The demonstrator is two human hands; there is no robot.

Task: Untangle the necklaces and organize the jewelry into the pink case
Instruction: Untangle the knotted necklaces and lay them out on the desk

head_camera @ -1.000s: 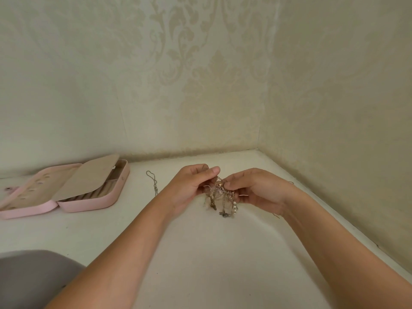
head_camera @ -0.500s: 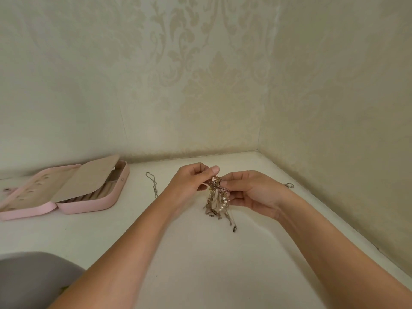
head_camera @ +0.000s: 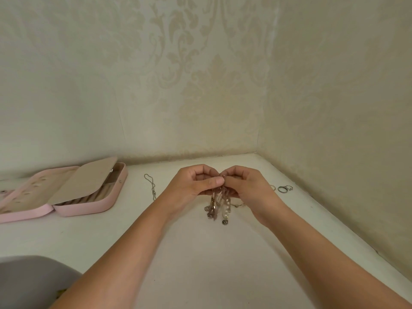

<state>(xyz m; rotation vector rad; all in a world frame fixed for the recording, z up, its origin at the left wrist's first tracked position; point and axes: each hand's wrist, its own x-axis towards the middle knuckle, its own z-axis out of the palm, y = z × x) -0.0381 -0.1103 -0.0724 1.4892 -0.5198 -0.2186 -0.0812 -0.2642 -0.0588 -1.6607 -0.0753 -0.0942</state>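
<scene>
A tangled bunch of necklaces, with chains, pearls and small pendants, hangs just above the white table. My left hand and my right hand meet at its top, fingers curled, each pinching the bunch. The open pink case lies at the left with a beige flap over its ring rolls. A single thin chain lies on the table between the case and my left hand. Several rings sit to the right of my right hand.
The white table ends at papered walls behind and on the right, forming a corner. A grey rounded object shows at the lower left edge.
Both hands have drawn closer together at the top of the bunch. The hanging strands have bunched up shorter. The rings at the right have come into view.
</scene>
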